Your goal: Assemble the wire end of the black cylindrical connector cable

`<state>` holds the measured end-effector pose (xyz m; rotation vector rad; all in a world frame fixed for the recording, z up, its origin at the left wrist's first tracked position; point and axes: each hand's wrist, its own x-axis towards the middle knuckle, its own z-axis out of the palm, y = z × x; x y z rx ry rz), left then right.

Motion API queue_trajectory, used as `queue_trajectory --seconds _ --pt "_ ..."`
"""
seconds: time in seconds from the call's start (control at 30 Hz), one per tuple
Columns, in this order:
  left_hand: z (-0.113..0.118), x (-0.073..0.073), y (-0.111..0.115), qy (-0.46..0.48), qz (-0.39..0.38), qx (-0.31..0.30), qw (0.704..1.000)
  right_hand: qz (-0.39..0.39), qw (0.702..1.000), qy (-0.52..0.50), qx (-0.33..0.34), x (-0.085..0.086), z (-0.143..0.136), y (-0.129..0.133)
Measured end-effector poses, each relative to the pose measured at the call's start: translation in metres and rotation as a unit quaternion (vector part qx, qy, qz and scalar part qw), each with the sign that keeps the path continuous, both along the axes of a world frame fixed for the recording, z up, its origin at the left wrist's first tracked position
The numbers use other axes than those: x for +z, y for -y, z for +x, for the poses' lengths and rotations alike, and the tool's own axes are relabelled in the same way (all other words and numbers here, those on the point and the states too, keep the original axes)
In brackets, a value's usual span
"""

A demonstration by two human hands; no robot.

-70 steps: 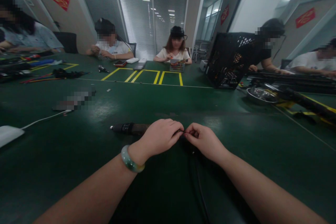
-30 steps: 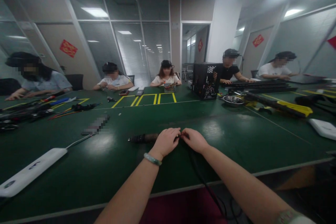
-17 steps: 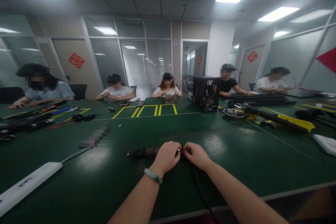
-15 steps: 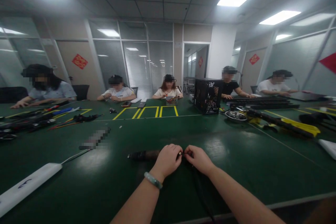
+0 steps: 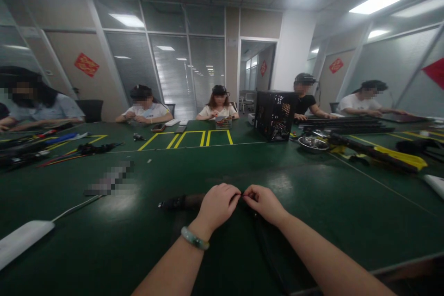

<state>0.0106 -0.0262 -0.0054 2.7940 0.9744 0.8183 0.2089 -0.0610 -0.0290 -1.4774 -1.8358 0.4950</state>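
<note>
My left hand (image 5: 219,206) is closed around the right end of a dark elongated bundle (image 5: 183,202). The bundle lies on the green table and has a shiny tip at its left end; my palm hides its other end. My right hand (image 5: 262,202) pinches with thumb and forefinger, almost touching the left fingertips. A tiny dark bit shows between the two hands, too small to name. Below my right hand, a dark cable-like strip (image 5: 265,245) runs down toward the table's near edge.
At left are a white power strip (image 5: 26,240), a blurred-out flat object (image 5: 109,179) and dark cables (image 5: 93,148). A black computer case (image 5: 274,115), metal bowl (image 5: 313,144) and black bars (image 5: 343,126) stand farther right. Several people sit across the table.
The view has tilted down and turned slightly right. My fingertips have come closer together, and the small brass-coloured end seen at my left fingers is now hidden.
</note>
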Motion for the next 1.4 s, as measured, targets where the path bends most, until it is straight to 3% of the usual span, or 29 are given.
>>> queue_trajectory --seconds 1.0,1.4 --pt "0.0027 0.0026 0.0049 -0.010 0.004 0.035 0.999 -0.014 1.000 -0.013 0.016 0.0061 -0.0059 0.0023" --pt "0.0018 0.0039 0.0063 -0.005 -0.011 0.025 1.000 -0.012 1.000 -0.013 -0.016 0.0029 -0.0031 0.0010"
